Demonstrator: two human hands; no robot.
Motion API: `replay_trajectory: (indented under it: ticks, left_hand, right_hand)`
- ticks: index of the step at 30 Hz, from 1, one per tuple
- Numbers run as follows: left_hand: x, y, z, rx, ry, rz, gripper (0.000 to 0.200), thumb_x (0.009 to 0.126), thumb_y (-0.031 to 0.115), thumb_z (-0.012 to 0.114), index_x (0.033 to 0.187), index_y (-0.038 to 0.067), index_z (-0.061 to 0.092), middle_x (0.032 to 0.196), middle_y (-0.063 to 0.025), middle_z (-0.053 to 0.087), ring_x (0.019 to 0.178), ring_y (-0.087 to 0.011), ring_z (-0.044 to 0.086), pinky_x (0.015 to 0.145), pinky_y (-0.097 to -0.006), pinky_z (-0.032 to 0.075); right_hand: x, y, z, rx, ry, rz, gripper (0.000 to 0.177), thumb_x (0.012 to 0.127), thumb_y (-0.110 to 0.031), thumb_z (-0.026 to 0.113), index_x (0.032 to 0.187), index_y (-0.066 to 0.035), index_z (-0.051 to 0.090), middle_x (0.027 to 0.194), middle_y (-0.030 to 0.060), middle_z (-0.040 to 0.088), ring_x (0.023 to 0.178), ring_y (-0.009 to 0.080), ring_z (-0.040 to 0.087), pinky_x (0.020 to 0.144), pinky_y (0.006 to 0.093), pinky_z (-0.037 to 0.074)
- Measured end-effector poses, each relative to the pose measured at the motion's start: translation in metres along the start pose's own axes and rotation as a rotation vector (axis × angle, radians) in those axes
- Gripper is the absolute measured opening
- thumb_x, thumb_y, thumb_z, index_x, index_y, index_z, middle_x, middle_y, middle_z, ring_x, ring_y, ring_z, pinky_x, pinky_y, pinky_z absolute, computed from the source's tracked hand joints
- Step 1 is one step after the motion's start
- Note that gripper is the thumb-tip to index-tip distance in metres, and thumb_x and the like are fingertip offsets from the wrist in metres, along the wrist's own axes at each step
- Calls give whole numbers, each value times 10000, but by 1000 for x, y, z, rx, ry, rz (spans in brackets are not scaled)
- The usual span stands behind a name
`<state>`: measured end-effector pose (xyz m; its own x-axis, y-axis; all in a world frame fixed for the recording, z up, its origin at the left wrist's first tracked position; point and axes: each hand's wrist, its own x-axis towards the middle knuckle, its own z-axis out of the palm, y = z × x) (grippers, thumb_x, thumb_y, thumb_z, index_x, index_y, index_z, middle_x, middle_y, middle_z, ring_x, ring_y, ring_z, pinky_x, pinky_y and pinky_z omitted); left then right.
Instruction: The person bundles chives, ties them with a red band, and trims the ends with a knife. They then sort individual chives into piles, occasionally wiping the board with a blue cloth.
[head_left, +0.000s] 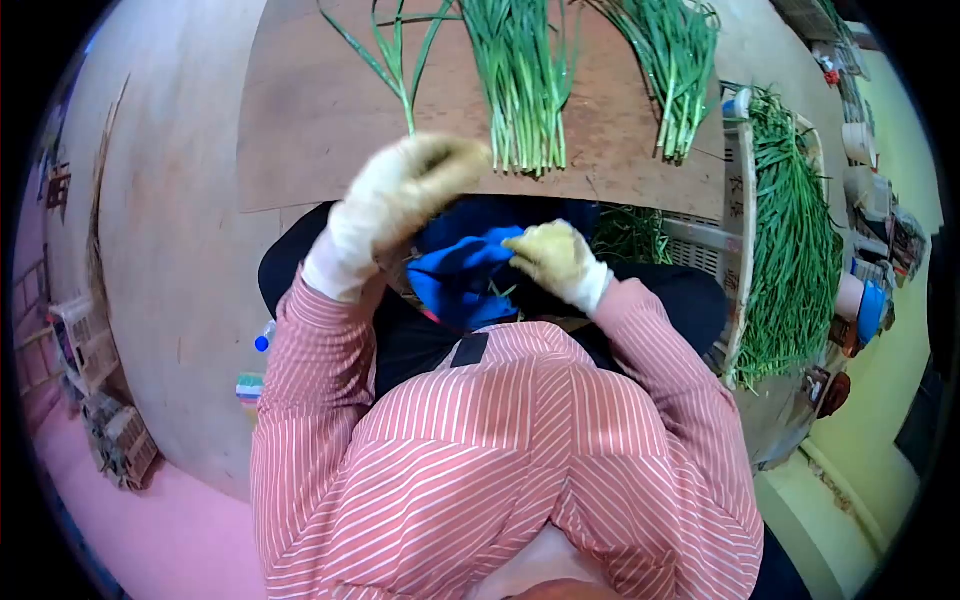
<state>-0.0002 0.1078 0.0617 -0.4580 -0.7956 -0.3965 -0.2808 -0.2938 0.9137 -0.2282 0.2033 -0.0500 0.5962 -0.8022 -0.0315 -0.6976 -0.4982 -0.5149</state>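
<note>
My left hand (405,195), in a pale work glove, is raised at the near edge of the wooden board. Its fingers are curled together and slightly blurred; what they hold, if anything, I cannot make out. Just beyond it, a leafy green stalk (405,95) lies on the board, its lower end meeting the glove's outline. My right hand (560,255), also gloved, pinches the edge of a bright blue cloth (465,275) over my lap. Ahead of my hands lies a bunch of long green stalks (525,100), pale ends toward me.
A second bunch of green stalks (685,85) lies at the right of the wooden board (300,150). Beside my right knee, a white crate (740,240) is heaped with loose green leaves (785,250). Other crates (90,345) stand far left, and a blue basin (872,308) far right.
</note>
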Motion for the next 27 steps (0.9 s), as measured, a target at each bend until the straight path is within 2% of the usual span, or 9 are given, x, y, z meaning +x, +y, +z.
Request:
replay_trajectory:
  ticks: [5,9,12,15,17,20,21,22,27]
  left_hand:
    - [-21,-53,50,703,-435,379,1018,577,379,847,1390,-8,372,1339,-258,466,1255,-377,447,1045,-394,369]
    - [-51,-69,76,755,-73,218,886,682,314,797,1401,24,370,1415,-258,375,1292,-393,402,1061,-399,355]
    - [-46,-94,78,584,-104,145,722,757,245,746,1377,57,427,1415,-243,387,1281,-383,425,1048,-386,376]
    - [-43,-97,78,711,105,203,515,847,219,673,1308,62,503,1293,-180,539,1149,-300,557,961,-346,448]
    - [-41,-93,71,401,-94,-202,421,887,245,643,1251,57,542,1112,-91,633,985,-189,592,860,-306,482]
    - [-33,-93,68,-289,-94,-213,403,902,355,609,1205,92,573,1004,-80,654,869,-233,606,736,-495,516]
    - [-39,-62,69,-392,-96,-263,440,899,411,595,1201,93,571,1005,-95,657,871,-275,618,691,-569,517]
    - [-50,-16,74,-395,3,-495,329,947,309,533,1041,9,628,901,-62,664,758,-166,610,686,-304,508]
    - [-7,-68,82,-845,-44,-416,456,970,405,477,1134,-10,565,994,-157,653,831,-262,634,746,-421,539]
  right_hand:
    - [-20,-67,-39,35,243,-25,197,781,-245,650,948,-142,634,662,53,564,625,260,578,579,394,428]
    - [-47,-63,-72,214,486,126,281,747,-91,699,1028,-91,684,680,86,577,621,255,555,579,366,440]
    - [-58,-52,-78,531,535,254,267,766,-24,701,1031,-54,687,743,97,618,672,199,582,635,284,467]
    - [-62,-36,-89,688,564,452,228,814,-60,693,1041,-33,689,921,61,695,819,106,618,760,236,484]
    - [-66,-14,-75,769,548,573,260,814,-126,708,1050,-23,677,989,85,691,867,144,634,808,266,487]
    - [-76,5,-63,47,478,642,447,764,-275,735,1127,-38,625,1073,174,629,979,323,614,842,384,491]
    - [-79,4,-61,49,481,638,447,764,-275,735,1127,-38,625,1073,174,629,979,323,614,842,384,491]
    - [-83,1,-59,76,508,596,425,770,-266,730,1116,-40,631,1066,173,635,976,320,619,842,381,492]
    - [-98,-38,-48,637,323,567,431,797,-288,716,1145,-46,639,1049,167,653,974,298,638,865,341,492]
